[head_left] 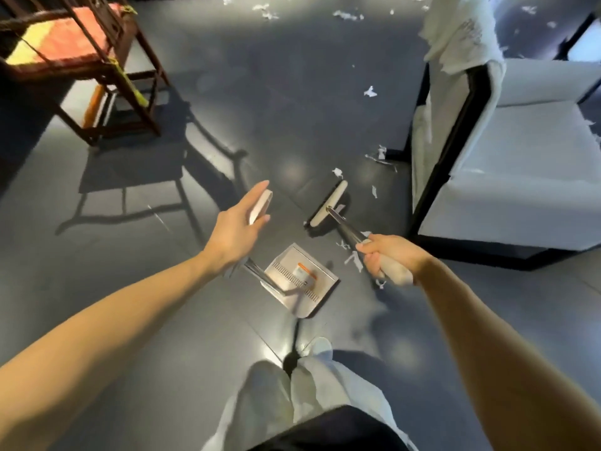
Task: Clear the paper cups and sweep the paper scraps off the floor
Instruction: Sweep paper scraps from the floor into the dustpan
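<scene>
My right hand [387, 260] grips the pale grip of a broom, whose metal pole runs down to the cream broom head [327, 204] resting on the dark floor. A metal dustpan [313, 296] stands on the floor in front of my feet. Inside it lies a white paper cup with an orange band [304, 272]. The dustpan's long handle [261, 203] rises to my left hand [237, 229], which has straight fingers laid along the white handle end. White paper scraps [353, 259] lie beside the broom pole. More scraps lie at mid-floor [370, 91] and far back [266, 9].
A dark wooden chair with an orange cushion [65, 43] stands at the back left. A white armchair with a black frame [520, 177] fills the right side, a white cloth [461, 34] draped over its corner. Scraps [380, 156] lie against its leg.
</scene>
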Available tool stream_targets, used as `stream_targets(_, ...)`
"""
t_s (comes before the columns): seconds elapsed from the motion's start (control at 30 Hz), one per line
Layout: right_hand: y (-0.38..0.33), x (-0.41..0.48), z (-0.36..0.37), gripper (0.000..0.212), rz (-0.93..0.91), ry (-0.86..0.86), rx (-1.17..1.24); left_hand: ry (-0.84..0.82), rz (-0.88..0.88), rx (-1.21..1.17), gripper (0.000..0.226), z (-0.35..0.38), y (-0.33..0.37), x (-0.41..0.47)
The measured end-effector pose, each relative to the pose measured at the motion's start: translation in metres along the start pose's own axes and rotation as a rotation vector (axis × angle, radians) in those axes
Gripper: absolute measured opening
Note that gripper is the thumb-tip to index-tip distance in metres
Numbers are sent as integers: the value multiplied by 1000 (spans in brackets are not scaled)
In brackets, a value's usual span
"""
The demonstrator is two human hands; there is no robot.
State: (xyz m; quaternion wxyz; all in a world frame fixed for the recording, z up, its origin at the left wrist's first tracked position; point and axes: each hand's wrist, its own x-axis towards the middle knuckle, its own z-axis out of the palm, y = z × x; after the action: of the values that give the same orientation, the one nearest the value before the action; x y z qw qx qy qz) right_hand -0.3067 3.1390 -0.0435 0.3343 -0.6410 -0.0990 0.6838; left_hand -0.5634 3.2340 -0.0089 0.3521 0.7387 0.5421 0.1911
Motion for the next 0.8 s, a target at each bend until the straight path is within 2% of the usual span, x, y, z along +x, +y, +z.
stream_targets(0.07, -1, -4, 27, 33, -27, 56, -171, -45, 28, 51, 57, -20, -18, 17)
stream_targets(0.13, -3, -1, 37, 31, -93, 26, -165, -90, 53, 57, 57, -35, -28, 42)
stream_targets(0.27, -3, -5, 57, 22, -78, 23, 162, -187, 141, 71, 58, -40, -37, 103)
stream_targets(0.33, 1, -1, 76, 7, -59, 97, 192, -239, 197, 71, 58, -37, -44, 132)
stream_targets(0.43, 9, 8, 110, 20, -77, 243, 189, -356, 325, 130, 57, -37, -52, 174)
stream_targets(0.5, 13, 16, 136, 26, -91, 325, 269, -454, 413, 152, 57, -40, -54, 202)
stream_targets(0.63, 23, 26, 189, 22, -72, 451, 493, -593, 542, 190, 59, -49, -69, 237)
stream_targets(0.8, 52, 19, 228, 12, 0, 544, 631, -719, 557, 231, 56, -56, -76, 262)
